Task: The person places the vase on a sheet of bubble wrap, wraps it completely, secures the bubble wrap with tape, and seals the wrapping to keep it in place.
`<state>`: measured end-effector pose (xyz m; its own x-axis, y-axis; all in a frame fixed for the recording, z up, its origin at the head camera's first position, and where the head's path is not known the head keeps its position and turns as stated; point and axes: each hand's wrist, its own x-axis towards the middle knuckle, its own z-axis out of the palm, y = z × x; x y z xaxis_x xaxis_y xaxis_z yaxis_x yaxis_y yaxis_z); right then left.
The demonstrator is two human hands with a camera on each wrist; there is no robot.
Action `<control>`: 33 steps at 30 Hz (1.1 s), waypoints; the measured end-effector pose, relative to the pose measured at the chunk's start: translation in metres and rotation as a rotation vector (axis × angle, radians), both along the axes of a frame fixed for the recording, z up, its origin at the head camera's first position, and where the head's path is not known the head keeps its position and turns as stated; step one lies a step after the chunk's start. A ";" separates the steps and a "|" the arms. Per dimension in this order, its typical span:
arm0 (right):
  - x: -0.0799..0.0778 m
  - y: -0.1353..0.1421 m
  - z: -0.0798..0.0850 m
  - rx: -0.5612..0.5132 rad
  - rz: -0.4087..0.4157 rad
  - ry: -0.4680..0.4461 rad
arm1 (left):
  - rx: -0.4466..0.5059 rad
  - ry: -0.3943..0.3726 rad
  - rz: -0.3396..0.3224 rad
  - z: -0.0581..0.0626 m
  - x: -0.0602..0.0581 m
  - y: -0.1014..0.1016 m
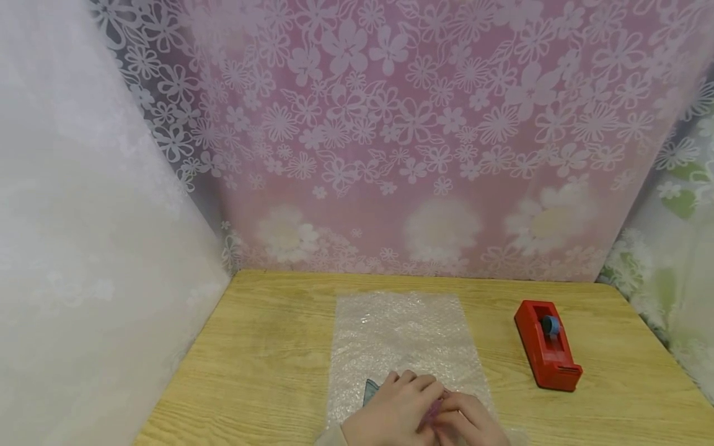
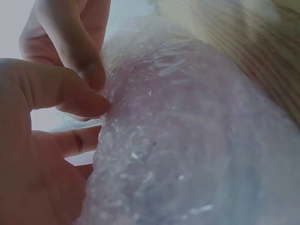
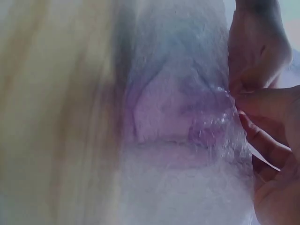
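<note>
The wooden table (image 1: 268, 347) has a long sheet of bubble wrap (image 1: 401, 328) on it, and the far part of the sheet lies flat. The step looks like folding the near part over a purple thing. To do it well, the wrap should be snug but not squashed, and its edge should run straight, so no gap is left. The left hand (image 1: 390, 406) and the right hand (image 1: 468, 418) are side by side, each pinching the edge of the wrap between thumb and fingers. It seems best for one hand to keep its pinch while the other smooths the wrap. The red tape dispenser (image 1: 540, 353) stands near the sheet, on the right, and neither hand touches it. The purple thing (image 3: 161, 110) is under the wrap, by the hands. I can't tell what it is.

The head view shows the whole sheet, the dispenser with its small blue tape roll (image 1: 551, 325), and a little blue-grey piece (image 1: 370, 390) poking out beside the left hand. The wrist views miss the dispenser, but they show the fingertips at the wrap's edge. The right wrist view shows the purple shape through the wrap best, though it is blurry.
</note>
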<state>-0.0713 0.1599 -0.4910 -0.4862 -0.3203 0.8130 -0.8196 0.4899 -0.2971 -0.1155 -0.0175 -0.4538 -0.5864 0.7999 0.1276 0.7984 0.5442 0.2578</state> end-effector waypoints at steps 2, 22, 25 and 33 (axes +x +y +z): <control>-0.002 -0.001 -0.005 -0.022 0.058 0.058 | 0.006 0.002 -0.001 0.000 0.000 0.000; 0.004 -0.007 -0.029 -0.178 0.356 -0.087 | -0.014 -0.074 0.029 0.005 0.002 -0.001; -0.003 -0.010 -0.031 -0.250 0.578 -0.111 | -0.016 -0.124 0.042 0.008 0.001 -0.001; 0.006 0.000 -0.026 0.014 0.175 -0.190 | -0.037 -0.149 0.051 0.014 0.002 0.000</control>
<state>-0.0650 0.1600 -0.5169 -0.5655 -0.4237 0.7076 -0.8227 0.3504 -0.4477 -0.1138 -0.0174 -0.4396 -0.6362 0.7715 0.0067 0.7241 0.5940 0.3505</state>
